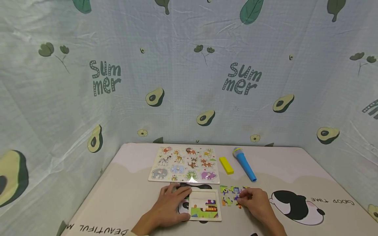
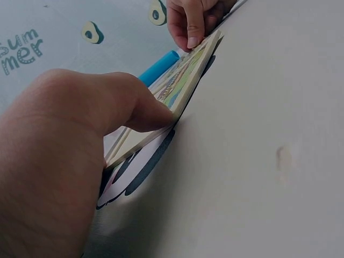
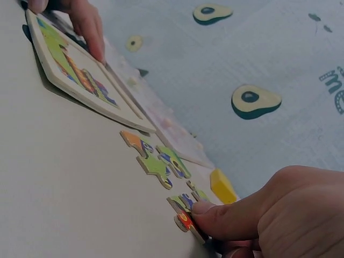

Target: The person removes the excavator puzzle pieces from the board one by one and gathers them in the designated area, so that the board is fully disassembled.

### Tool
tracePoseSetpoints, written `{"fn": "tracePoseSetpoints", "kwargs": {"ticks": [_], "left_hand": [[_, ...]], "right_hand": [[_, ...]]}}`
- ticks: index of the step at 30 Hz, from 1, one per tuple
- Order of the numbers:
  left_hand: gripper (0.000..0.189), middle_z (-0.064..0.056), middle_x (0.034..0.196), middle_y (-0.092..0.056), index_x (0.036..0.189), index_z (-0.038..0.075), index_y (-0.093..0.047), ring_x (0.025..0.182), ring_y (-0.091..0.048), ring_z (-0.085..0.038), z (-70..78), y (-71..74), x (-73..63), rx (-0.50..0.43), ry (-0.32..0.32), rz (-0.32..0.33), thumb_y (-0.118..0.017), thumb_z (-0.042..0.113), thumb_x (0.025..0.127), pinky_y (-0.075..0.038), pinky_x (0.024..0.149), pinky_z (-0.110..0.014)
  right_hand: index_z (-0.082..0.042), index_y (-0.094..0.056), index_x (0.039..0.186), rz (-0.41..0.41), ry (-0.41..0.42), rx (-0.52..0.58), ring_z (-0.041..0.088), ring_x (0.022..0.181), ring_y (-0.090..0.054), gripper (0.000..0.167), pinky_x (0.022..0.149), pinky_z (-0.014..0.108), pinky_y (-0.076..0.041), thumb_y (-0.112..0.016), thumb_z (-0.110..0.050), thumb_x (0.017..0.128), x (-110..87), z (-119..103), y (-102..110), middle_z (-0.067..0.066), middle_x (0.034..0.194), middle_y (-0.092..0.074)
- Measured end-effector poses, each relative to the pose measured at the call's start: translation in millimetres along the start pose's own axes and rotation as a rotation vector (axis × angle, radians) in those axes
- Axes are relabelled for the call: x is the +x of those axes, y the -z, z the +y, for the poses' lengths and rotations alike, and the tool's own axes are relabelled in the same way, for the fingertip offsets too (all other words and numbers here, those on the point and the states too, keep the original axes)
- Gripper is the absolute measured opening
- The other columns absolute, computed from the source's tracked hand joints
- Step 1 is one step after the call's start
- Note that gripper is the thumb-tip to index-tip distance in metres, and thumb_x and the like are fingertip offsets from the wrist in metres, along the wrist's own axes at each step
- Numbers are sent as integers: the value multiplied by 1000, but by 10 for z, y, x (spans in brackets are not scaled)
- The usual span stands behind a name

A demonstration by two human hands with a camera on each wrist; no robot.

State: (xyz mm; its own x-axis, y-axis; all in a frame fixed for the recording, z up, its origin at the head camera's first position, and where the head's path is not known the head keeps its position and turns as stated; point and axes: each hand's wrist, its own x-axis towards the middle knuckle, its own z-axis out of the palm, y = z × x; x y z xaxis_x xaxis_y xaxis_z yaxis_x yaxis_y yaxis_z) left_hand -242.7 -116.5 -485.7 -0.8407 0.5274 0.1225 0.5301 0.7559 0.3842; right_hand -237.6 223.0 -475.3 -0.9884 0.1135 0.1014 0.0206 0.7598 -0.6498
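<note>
A small square wooden puzzle tray [image 1: 205, 219] lies on the table, its lower part filled with jigsaw pieces forming a green and striped picture. My left hand [image 1: 169, 206] holds the tray's left side, index finger at the upper corner and thumb [image 2: 153, 115] against the near edge. Right of the tray lie several loose jigsaw pieces [image 3: 156, 164], green, purple and orange. Among them, my right hand [image 1: 256, 201] pinches a piece with a red patch [image 3: 184, 219] between thumb and fingers; the fingers beneath are partly hidden.
Behind the tray lies an animal peg puzzle board [image 1: 184, 164]. A yellow block [image 1: 226, 165] and a blue toy microphone [image 1: 245, 164] lie right of it. The tablecloth [image 1: 124, 196] carries dog drawings and lettering; a printed curtain [image 1: 183, 65] hangs around the table.
</note>
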Motion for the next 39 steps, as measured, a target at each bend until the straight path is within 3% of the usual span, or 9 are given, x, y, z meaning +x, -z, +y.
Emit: {"fn": "tracePoseSetpoints", "kwargs": {"ticks": [10, 15, 23, 32, 39], "left_hand": [[80, 11, 154, -46, 152, 25, -50, 144, -32, -34, 12, 11, -3, 8, -5, -7, -66, 59, 81, -24, 109, -63], [80, 11, 154, -45, 152, 26, -49, 144, -31, -33, -5, -1, 9, 3, -1, -11, -66, 60, 82, -23, 110, -63], [81, 12, 154, -46, 152, 26, -49, 144, -31, -33, -15, -11, 8, -1, -1, -8, -66, 60, 81, -23, 110, -62], [80, 12, 154, -45, 152, 26, -49, 144, -31, -32, -2, -1, 9, 3, -2, -3, -66, 59, 81, -24, 110, -62], [80, 11, 154, -46, 152, 26, -49, 144, -32, -33, -2, -1, 9, 17, -3, -5, -67, 59, 82, -24, 110, -62]], "right_hand": [[-9, -76, 93, 119, 11, 113, 18, 81, -54, 7, 67, 22, -46, -77, -13, 87, -15, -67, 6, 0, 79, -62], [-10, -76, 91, 116, 65, 169, 16, 79, -55, 4, 67, 20, -48, -76, -9, 87, -51, -194, -39, -1, 79, -63], [-11, -76, 93, -4, 126, 234, 13, 73, -53, 8, 61, 21, -46, -77, -7, 86, -138, -367, -173, -2, 77, -59], [-7, -75, 108, -243, 263, 176, 9, 68, -51, 22, 60, 22, -44, -76, -18, 90, -184, -452, -335, -6, 72, -58], [-3, -73, 110, -313, 255, 152, 9, 61, -49, 30, 54, 22, -37, -80, -20, 86, -219, -532, -356, -6, 66, -56]]}}
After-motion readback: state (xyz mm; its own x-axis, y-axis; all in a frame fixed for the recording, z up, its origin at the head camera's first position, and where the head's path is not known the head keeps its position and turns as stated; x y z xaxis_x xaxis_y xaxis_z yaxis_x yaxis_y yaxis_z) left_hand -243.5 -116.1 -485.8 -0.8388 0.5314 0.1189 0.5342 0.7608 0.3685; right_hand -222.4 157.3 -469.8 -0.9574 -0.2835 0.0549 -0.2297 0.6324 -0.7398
